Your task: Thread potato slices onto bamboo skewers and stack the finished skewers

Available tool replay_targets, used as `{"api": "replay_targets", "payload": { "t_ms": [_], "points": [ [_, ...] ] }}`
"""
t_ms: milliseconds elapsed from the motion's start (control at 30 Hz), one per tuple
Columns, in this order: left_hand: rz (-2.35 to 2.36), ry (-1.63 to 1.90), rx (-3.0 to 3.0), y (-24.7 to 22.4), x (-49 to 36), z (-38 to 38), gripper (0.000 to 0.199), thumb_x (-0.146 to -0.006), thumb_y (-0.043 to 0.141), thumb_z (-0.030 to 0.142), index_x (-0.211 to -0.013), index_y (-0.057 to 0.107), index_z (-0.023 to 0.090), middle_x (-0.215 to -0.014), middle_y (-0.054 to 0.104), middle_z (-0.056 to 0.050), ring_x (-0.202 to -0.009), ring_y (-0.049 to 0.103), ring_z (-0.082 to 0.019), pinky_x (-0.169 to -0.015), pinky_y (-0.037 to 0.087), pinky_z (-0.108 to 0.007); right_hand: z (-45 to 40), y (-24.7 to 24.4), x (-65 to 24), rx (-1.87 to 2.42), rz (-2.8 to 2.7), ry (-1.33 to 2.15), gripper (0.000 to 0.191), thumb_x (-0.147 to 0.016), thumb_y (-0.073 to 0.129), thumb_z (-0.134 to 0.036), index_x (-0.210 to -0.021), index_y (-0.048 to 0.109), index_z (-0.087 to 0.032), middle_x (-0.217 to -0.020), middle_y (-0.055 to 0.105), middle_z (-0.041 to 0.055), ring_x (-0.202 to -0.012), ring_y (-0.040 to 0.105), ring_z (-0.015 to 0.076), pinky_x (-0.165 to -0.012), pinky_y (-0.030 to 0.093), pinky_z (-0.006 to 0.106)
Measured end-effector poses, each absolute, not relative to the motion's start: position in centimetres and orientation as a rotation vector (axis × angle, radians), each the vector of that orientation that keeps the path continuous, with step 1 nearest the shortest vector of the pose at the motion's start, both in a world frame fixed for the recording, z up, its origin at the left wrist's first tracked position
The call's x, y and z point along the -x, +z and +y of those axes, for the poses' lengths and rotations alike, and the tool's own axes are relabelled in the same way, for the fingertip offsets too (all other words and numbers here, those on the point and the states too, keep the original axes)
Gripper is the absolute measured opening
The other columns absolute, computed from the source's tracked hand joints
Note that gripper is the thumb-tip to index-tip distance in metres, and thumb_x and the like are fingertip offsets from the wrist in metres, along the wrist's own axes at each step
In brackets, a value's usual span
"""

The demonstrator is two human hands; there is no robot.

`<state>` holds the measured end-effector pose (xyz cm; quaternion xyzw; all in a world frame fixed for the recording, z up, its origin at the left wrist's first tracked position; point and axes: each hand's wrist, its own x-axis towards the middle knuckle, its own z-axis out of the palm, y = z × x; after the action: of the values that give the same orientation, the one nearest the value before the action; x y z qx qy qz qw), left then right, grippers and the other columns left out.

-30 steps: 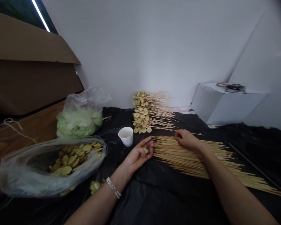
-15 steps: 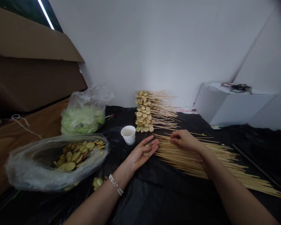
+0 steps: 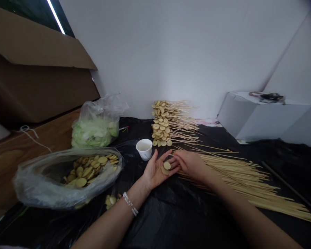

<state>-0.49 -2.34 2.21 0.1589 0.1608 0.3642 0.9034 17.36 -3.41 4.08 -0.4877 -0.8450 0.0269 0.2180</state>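
Observation:
Palm up, my left hand [image 3: 155, 171] has its fingers spread, with a couple of round yellow slices [image 3: 167, 166] lying on them. My right hand [image 3: 190, 164] is closed in a pinch beside the left fingertips; a thin stick seems to stick out from it, though its length is hard to make out. Under and right of my right hand lies a wide spread of loose wooden sticks [image 3: 238, 176]. Beyond my hands is a pile of skewered slices [image 3: 160, 126], sticks pointing right. A white paper cup [image 3: 144, 149] stands left of that pile.
An open plastic bag [image 3: 28, 188] of slices lies at left, with a few loose slices [image 3: 111, 200] beside it. Behind are a bag of pale green pieces [image 3: 95, 133] and a cardboard box [image 3: 41, 86]. A white box [image 3: 264, 117] stands back right.
My right hand has moved left from over the sticks to my left fingertips, now pinching a stick. The slices in my left hand show more clearly. The view has shifted slightly.

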Motion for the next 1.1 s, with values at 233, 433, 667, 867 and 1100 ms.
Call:
{"api": "replay_targets", "payload": {
  "t_ms": [233, 433, 667, 867, 1100],
  "points": [
    [0.382, 0.74, -0.327, 2.3, 0.7, -2.3, 0.065, -0.088, 0.035, 0.059, -0.137, 0.039, 0.017, -0.099, 0.065, -0.011, -0.076, 0.062, -0.019, -0.078, 0.046, -0.037, -4.8, 3.9, -15.6, 1.304, -2.48, 0.097, 0.028, -0.095, 0.036, -0.03, -0.097, 0.061, -0.018, -0.095, 0.068, 0.0085, -0.088, 0.06, 0.0182, -0.075, 0.04, 0.027],
    [0.373, 0.716, -0.334, 2.1, 0.7, -2.2, 0.065, -0.088, 0.034, 0.058, -0.135, 0.043, 0.014, -0.1, 0.065, -0.014, -0.073, 0.062, -0.019, -0.067, 0.045, -0.03, -5.3, 4.1, -15.1, 1.408, -2.475, 0.066, 0.02, -0.092, 0.044, -0.028, -0.095, 0.06, -0.017, -0.092, 0.068, 0.0077, -0.081, 0.061, 0.0178, -0.067, 0.037, 0.027],
    [0.355, 0.783, -0.329, 1.9, 0.6, -2.0, 0.054, -0.088, 0.045, 0.05, -0.117, 0.057, 0.006, -0.095, 0.066, -0.015, -0.087, 0.063, -0.021, -0.089, 0.045, -0.035, -4.6, 4.1, -16.0, 1.428, -2.286, 0.062, 0.023, -0.093, 0.041, -0.03, -0.089, 0.06, -0.019, -0.086, 0.068, 0.0041, -0.074, 0.058, 0.0144, -0.064, 0.033, 0.025],
    [0.481, 0.872, -0.458, 1.3, -0.1, -2.3, 0.017, -0.082, 0.06, 0.014, -0.097, 0.065, 0.008, -0.096, 0.068, -0.01, -0.093, 0.063, -0.017, -0.094, 0.045, -0.031, -4.6, 4.1, -16.2, 1.51, -2.17, -0.051, 0.027, -0.094, 0.04, -0.034, -0.082, 0.059, -0.019, -0.078, 0.066, 0.0022, -0.067, 0.056, 0.0137, -0.06, 0.028, 0.026],
    [0.7, 0.982, -0.552, 1.1, -0.2, -2.2, 0.009, -0.075, 0.068, 0.01, -0.084, 0.066, 0.01, -0.079, 0.064, -0.004, -0.063, 0.059, -0.006, -0.055, 0.047, -0.013, -4.8, 4.2, -16.0, 1.486, -2.184, -0.189, 0.031, -0.095, 0.038, -0.038, -0.084, 0.06, -0.019, -0.078, 0.065, 0.0028, -0.071, 0.056, 0.0137, -0.06, 0.026, 0.026]
  ]
}}
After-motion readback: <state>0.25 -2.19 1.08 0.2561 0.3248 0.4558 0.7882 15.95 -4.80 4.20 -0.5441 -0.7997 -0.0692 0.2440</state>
